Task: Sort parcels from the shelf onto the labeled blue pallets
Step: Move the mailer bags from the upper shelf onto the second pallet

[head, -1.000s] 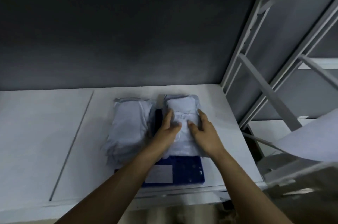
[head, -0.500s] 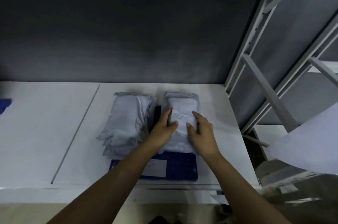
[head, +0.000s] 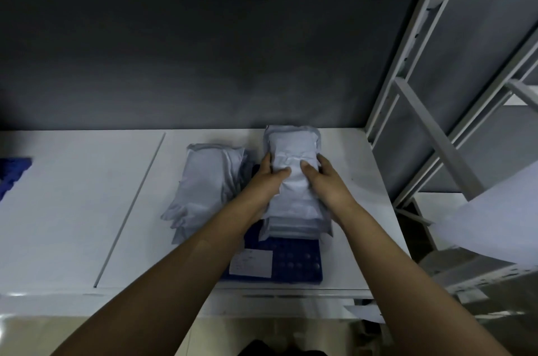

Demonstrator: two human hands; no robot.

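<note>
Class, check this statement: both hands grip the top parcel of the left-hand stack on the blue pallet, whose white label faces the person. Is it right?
Not quite. In the head view, the left hand and right hand grip the top parcel of the right-hand stack, not the left-hand stack. The blue pallet and white label are as stated.

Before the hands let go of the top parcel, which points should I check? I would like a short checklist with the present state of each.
1. Left hand on top parcel: ok.
2. Right hand on its other side: ok.
3. Parcel sits on right stack: ok.
4. Stack on blue pallet: ok.
5. Pallet label matches parcel: cannot tell, text unreadable.
6. Left stack stable: cannot tell; it overhangs the pallet edge.
</note>
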